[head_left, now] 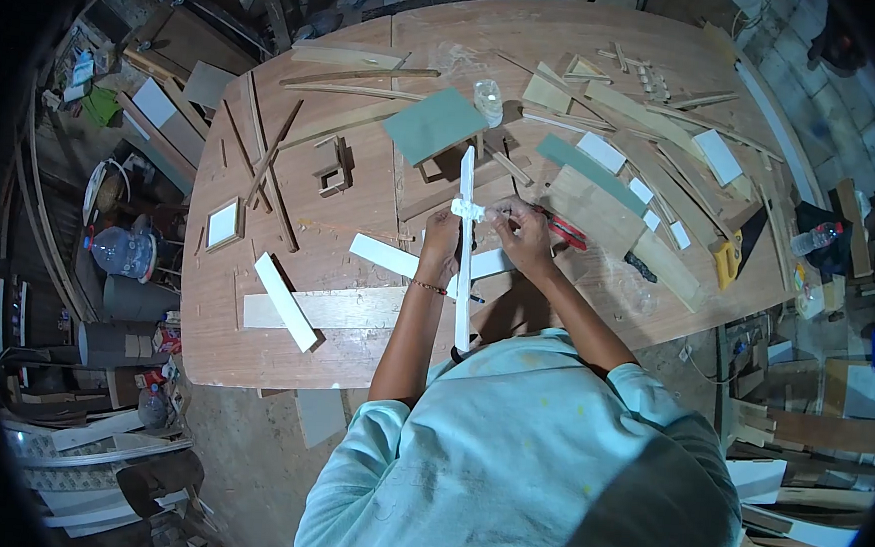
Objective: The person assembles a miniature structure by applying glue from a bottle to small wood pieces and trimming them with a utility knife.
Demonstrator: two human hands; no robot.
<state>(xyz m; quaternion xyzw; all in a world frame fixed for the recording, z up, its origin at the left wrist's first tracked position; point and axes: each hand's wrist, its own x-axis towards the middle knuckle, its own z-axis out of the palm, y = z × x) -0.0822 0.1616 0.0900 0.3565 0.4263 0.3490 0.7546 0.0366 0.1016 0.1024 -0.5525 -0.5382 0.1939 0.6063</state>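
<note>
A long narrow white strip (463,285) stands on end in front of my chest, its pointed tip over the table. Around its upper part sits a lumpy white piece (467,211), whose material I cannot make out. My left hand (441,246) is closed on the strip just below that lump, its fingertips partly hidden. On the other side, my right hand (527,239) is closed in a pinch beside the lump; what its fingers hold is too small to name. Red-handled pliers (566,231) lie right of my right hand. White boards (383,255) lie beneath my hands.
A green-topped block (435,125) and a clear jar (488,102) stand farther back on the wooden table (337,363). Wood strips and offcuts cover the right side, with a yellow-handled saw (727,261) near the edge. A small framed panel (223,222) lies left.
</note>
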